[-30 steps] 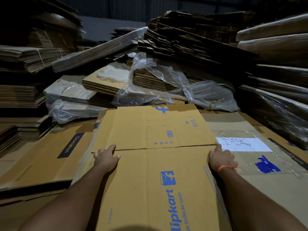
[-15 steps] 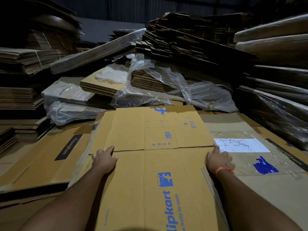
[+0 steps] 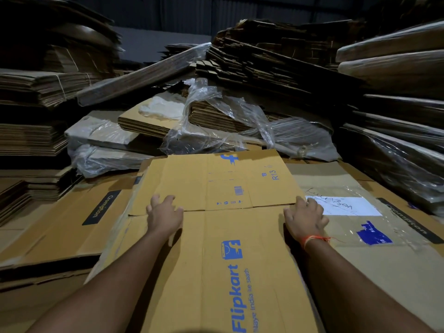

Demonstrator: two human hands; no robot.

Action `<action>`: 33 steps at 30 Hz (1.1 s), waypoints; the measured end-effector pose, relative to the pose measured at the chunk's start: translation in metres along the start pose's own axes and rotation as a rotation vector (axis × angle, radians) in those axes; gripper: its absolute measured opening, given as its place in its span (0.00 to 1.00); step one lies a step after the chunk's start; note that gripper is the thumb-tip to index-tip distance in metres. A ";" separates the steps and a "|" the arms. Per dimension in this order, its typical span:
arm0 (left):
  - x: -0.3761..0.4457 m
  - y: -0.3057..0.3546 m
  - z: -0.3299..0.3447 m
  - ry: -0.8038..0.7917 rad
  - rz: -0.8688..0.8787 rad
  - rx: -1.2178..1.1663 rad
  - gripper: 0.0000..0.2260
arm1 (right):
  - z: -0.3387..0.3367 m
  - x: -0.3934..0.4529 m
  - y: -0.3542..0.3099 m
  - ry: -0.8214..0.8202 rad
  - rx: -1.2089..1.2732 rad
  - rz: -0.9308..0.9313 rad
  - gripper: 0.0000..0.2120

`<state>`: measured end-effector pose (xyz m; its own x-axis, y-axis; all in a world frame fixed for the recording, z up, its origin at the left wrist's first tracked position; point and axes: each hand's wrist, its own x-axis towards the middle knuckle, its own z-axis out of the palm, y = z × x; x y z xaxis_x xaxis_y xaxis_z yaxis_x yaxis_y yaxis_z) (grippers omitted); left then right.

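Where plastic-wrapped cardboard stacks (image 3: 264, 68) rise at twelve o'clock, the flattened Flipkart carton (image 3: 228, 248) lies dead centre on other flat sheets, with a Crompton carton (image 3: 72, 224) at nine. The left hand (image 3: 164, 216) presses near its crease, fingers spread; the right hand (image 3: 305, 218) sits at its three o'clock edge — whether it grips, I cannot tell.

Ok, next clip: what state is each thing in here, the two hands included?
Flattened brown Flipkart cardboard box: lying flat on the pile, flaps unfolded.
Left hand: fingers spread, pressing the box near its left edge.
Right hand: resting at the box's right edge; grip unclear.
Brown Crompton cardboard sheet: flat, partly under the box.
Clear plastic wrap: torn open, hanging loose.
String-tied brown cardboard stack: bundled, tied.
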<state>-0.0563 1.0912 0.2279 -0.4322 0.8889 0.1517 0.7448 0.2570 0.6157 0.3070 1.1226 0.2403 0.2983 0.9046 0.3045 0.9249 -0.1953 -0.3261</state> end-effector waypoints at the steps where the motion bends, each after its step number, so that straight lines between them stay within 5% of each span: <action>1: -0.007 0.010 0.002 -0.004 0.049 -0.060 0.22 | -0.004 -0.004 -0.003 -0.010 0.032 -0.016 0.23; 7: -0.051 0.068 0.010 -0.178 0.322 -0.221 0.20 | -0.015 -0.038 -0.010 -0.075 0.122 -0.114 0.25; 13: -0.107 0.096 0.020 -0.355 0.410 -0.264 0.18 | -0.039 -0.097 0.011 -0.201 0.156 -0.077 0.24; 20: -0.196 0.117 0.028 -0.575 0.627 -0.365 0.16 | -0.075 -0.207 0.049 -0.046 0.233 0.052 0.21; 27: -0.298 0.065 0.009 -0.815 0.936 -0.353 0.15 | -0.090 -0.372 0.063 0.148 0.275 0.300 0.20; 33: -0.392 0.000 -0.005 -1.071 1.185 -0.314 0.13 | -0.091 -0.539 0.057 0.152 0.251 0.640 0.21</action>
<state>0.1104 0.7406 0.1721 0.9073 0.3983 0.1344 0.1993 -0.6892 0.6967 0.2206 0.5891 0.1386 0.8124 0.5745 0.0997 0.4798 -0.5615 -0.6741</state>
